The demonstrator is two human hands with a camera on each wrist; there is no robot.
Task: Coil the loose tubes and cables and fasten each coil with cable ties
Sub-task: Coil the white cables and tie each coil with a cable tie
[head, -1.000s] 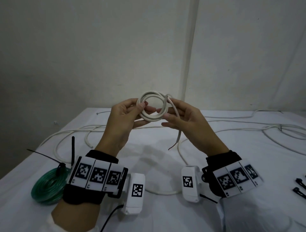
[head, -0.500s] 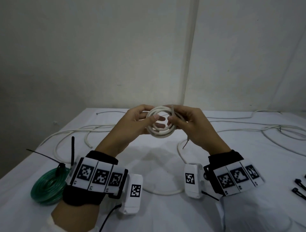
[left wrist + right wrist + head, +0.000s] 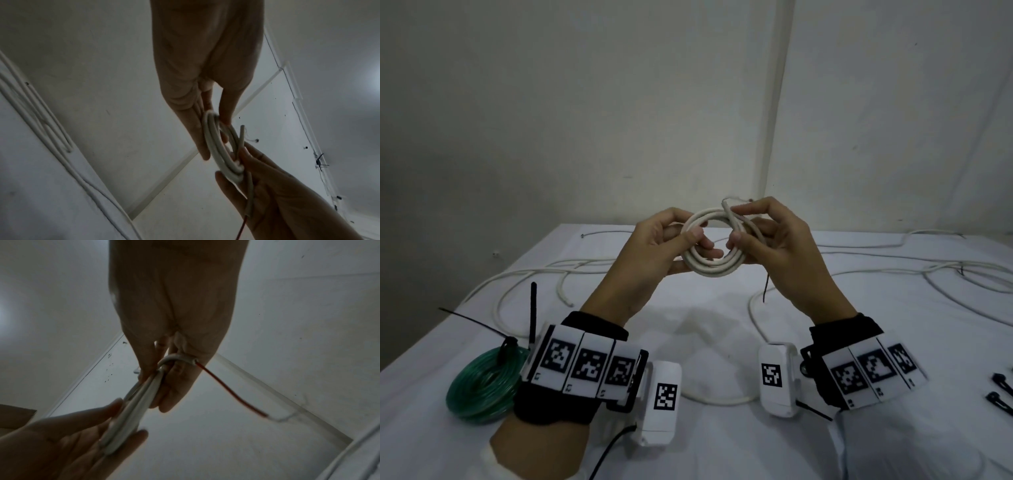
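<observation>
- Two hands held one small white cable coil [image 3: 711, 247] up in the air above the white table [image 3: 722, 445], between them and roughly midway across the scene.
- The left hand [image 3: 657, 250] gripped the coil's left side, thumb [image 3: 693, 235] pressed on the near face and fingers curled behind it; the left wrist view showed the coil [image 3: 221, 151] edge-on between thumb and fingers.
- The right hand [image 3: 774, 240] pinched the coil's right side, fingers wrapped round the strands, with one cut cable end [image 3: 726, 205] sticking up past the top of the coil.
- In the right wrist view a red inner wire [image 3: 230, 391] ran out of the other cable end [image 3: 192, 361] by the right palm.
- A green tube coil [image 3: 479, 387], already bound with a black cable tie [image 3: 508, 346], lay on the near left of the table.
- Loose white cables [image 3: 893, 267] trailed across the far side of the table.
- More black cable ties [image 3: 1001, 394] lay at the near right edge.
</observation>
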